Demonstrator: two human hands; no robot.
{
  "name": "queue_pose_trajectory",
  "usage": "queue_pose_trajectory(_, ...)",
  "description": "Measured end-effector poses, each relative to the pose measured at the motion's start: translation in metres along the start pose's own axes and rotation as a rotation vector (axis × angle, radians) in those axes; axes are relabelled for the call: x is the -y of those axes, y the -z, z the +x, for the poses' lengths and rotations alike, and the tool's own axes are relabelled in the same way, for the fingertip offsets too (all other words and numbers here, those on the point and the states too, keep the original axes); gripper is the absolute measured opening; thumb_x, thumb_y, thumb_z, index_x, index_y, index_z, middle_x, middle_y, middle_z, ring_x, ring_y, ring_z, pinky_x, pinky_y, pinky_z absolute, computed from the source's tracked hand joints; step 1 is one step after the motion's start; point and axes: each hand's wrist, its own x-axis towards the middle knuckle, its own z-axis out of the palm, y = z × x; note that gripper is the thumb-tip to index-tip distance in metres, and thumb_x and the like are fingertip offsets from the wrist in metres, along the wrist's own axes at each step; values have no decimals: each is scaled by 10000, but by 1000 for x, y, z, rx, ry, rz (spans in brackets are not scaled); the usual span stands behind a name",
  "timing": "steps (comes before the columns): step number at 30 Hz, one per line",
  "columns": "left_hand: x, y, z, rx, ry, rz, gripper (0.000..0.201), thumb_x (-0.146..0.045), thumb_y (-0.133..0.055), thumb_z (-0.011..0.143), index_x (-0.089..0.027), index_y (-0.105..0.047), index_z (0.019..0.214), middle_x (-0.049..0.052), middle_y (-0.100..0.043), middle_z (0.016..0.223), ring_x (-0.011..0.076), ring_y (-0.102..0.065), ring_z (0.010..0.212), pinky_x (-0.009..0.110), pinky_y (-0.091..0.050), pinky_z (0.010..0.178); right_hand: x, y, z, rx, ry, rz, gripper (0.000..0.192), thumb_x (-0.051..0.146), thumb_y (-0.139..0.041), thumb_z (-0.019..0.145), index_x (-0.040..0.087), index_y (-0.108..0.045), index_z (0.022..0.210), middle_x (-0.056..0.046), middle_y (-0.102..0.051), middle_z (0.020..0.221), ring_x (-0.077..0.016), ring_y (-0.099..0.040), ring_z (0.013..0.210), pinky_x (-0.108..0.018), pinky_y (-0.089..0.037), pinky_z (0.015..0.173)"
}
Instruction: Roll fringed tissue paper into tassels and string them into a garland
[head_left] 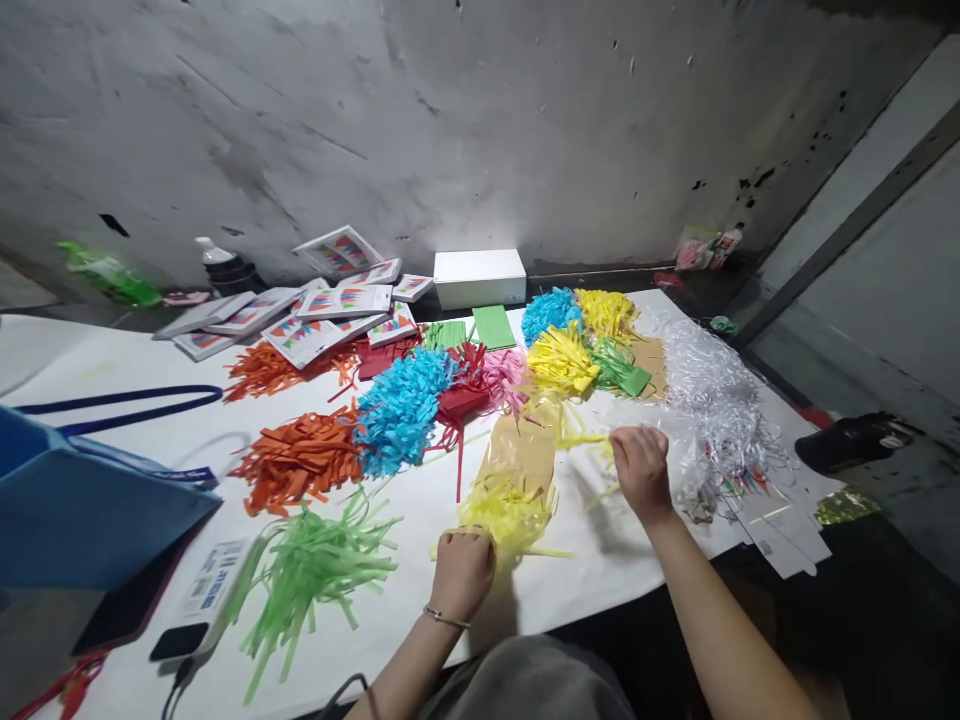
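**Two hands closed on yellow paper strips, one bundle between them**

Two bare hands are seen at the near edge of the white table (90, 360), both occupied with yellow fringe. The left hand (463, 570) is curled into a loose fist, knuckles up, and is closed on the near end of the yellow strip bundle (506, 508), which lies just ahead of it and slightly to its right on a sheet of clear wrap over tan paper (525, 450). The bundle's long axis runs roughly away from the person, from the left fist toward the middle of the table. A thin bracelet is worn on the left wrist.

The right hand (640, 468) is held farther out and to the right, fingers bent down and pinched on a few loose yellow strips (581, 438) that trail leftward from it toward the bundle. The forearm is stretched diagonally from the lower right; the wrist is nearly straight. Of the two, the left hand is the nearer to the bundle; the right is set a little apart from it, across the tan paper.

Other piles are spread beyond: light green strips (315, 570) to the left of the left hand, orange strips (300, 460), blue fringe (401, 405), and a heap of shredded clear film (712, 390) just beyond the right hand. A blue bag (75, 500) is seen at the far left.
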Motion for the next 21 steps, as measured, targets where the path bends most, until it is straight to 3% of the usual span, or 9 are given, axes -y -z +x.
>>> queue_pose_trajectory(2,-13,45,-4,177,24,-89,266,-265,-465,837,-148,-677,725,108,-685,750,242,-633,715,344,-433,660,13,12,-24,127,122,11,156,119,-440,913,184,-579,940,-54,-660,884,-179,-581,884,-409,-323,957)
queue_pose_trajectory(4,-31,82,-5,304,-180,-294,302,-364,-486,848,-173,-684,724,59,-672,681,187,-605,630,279,-410,600,26,21,-45,210,186,30,224,79,-410,905,180,-580,1009,-66,-661,944,-189,-573,952,-441,-307,977)
queue_pose_trajectory(7,-68,109,4,105,-349,-610,326,-381,-422,900,-195,-675,985,75,-689,945,170,-608,766,279,-435,728,38,33,-65,247,234,59,262,79,-395,907,179,-585,1057,-75,-662,980,-203,-557,995,-469,-305,979)
queue_pose_trajectory(9,-94,106,16,38,-405,-767,322,-382,-452,891,-195,-663,1045,92,-660,1065,184,-595,877,295,-427,812,39,41,-71,253,239,82,255,97,-402,915,185,-592,1060,-72,-663,974,-201,-560,984,-472,-309,977)
queue_pose_trajectory(10,-106,99,23,75,-408,-836,309,-392,-487,873,-189,-680,1004,88,-669,1017,184,-592,858,290,-433,790,37,45,-73,252,232,94,249,106,-410,917,188,-594,1062,-70,-662,971,-200,-563,978,-473,-310,976)
queue_pose_trajectory(12,-124,80,36,242,-320,-991,307,-436,-566,816,-161,-699,846,41,-652,720,145,-553,645,249,-421,611,30,52,-75,236,200,127,228,116,-442,911,193,-596,1061,-65,-661,957,-200,-571,964,-472,-321,969)
queue_pose_trajectory(14,-136,61,46,432,-164,-1179,354,-487,-647,738,-134,-668,715,-34,-494,478,83,-393,440,209,-298,446,20,56,-77,206,153,181,215,108,-475,898,203,-595,1049,-54,-661,929,-196,-580,942,-467,-336,960)
queue_pose_trajectory(17,-152,40,53,579,-33,-1442,392,-489,-744,639,-122,-606,639,-79,-393,412,40,-276,380,191,-189,399,5,58,-79,168,36,314,183,104,-499,893,220,-601,992,-28,-658,860,-175,-597,860,-451,-368,944)
queue_pose_trajectory(21,-185,22,58,369,90,-1636,377,-434,-796,602,-133,-573,649,-73,-450,443,36,-338,390,174,-248,410,-11,56,-87,146,-257,553,148,157,-502,911,229,-621,961,-30,-656,858,-172,-601,839,-383,-458,854)
